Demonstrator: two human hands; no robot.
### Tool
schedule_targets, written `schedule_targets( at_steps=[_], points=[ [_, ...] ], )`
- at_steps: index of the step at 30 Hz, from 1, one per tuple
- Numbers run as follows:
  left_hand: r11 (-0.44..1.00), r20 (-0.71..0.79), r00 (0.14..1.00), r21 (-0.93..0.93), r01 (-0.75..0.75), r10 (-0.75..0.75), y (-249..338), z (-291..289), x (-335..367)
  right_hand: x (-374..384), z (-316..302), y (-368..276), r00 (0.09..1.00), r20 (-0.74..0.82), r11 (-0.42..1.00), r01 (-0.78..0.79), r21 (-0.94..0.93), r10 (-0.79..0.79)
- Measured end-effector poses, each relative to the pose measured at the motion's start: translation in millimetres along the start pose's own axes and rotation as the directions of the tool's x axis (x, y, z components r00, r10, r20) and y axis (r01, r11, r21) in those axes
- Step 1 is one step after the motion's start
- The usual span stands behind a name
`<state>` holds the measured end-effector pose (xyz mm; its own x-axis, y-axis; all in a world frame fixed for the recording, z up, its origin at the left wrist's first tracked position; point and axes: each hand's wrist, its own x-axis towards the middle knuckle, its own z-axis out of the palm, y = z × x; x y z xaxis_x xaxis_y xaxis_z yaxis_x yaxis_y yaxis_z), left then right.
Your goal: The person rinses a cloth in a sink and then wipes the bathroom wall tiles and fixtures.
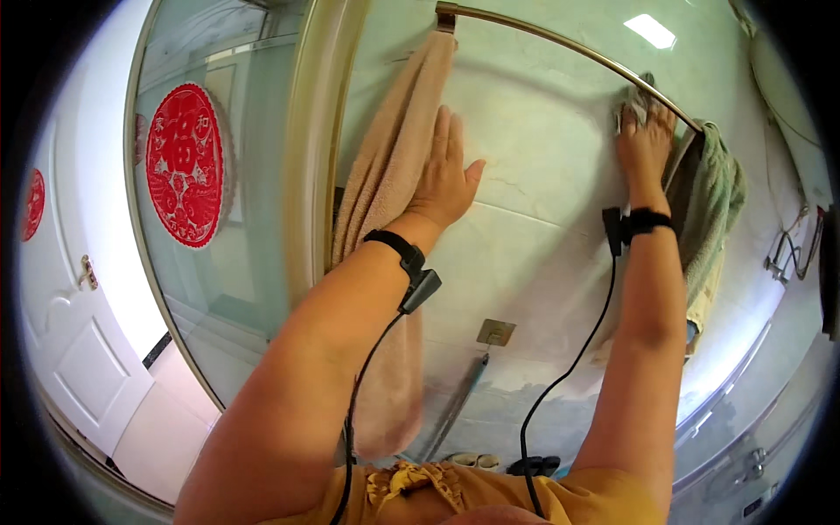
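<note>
My left hand (444, 184) is open, its fingers stretched upward and its thumb out to the right. It lies along the right edge of a long pinkish-beige towel (385, 166), flat toward the pale tiled wall (525, 254). That towel hangs from the left end of a metal towel bar (560, 39). At the bar's right part, my right hand (646, 144) presses a grey cloth (636, 101) against the wall; its fingertips are partly hidden by cloth and bar. A green towel (713, 197) hangs just right of that wrist.
Left stands a glass sliding door (254, 201) with a round red decoration (185, 164), and beyond it a white door (83, 350). A hook plate (496, 332) holds a thin pole (459, 407). Slippers (472, 459) lie below. Black cables (547, 394) run down from both wristbands.
</note>
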<state>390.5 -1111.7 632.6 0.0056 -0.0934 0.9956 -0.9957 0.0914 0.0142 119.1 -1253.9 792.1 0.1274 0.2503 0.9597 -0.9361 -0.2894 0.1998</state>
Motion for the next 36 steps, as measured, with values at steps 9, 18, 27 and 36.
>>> schedule_targets(
  at_steps=[9,18,27,36],
  points=[
    [0.998,-0.065,0.996,0.024,-0.06,0.062,-11.2,10.6,1.3,-147.8,-34.2,-8.6,0.94,0.2,0.881,-0.331,0.338,0.277],
    [1.0,-0.034,0.999,0.02,0.0,0.0,0.3,8.4,-0.4,-188.9,-101.9,-91.6,0.945,0.294,0.89,-0.005,0.455,-0.145],
    [0.999,-0.094,0.996,0.033,-0.001,0.004,-13.3,9.2,-2.2,-58.7,-67.4,-162.8,0.932,-0.009,0.729,0.288,0.621,-0.361],
    [0.997,0.0,0.999,-0.063,0.036,-0.036,-6.1,-1.5,-1.0,72.6,-9.6,-190.6,0.955,-0.161,0.911,0.286,0.298,-0.248]
  ],
)
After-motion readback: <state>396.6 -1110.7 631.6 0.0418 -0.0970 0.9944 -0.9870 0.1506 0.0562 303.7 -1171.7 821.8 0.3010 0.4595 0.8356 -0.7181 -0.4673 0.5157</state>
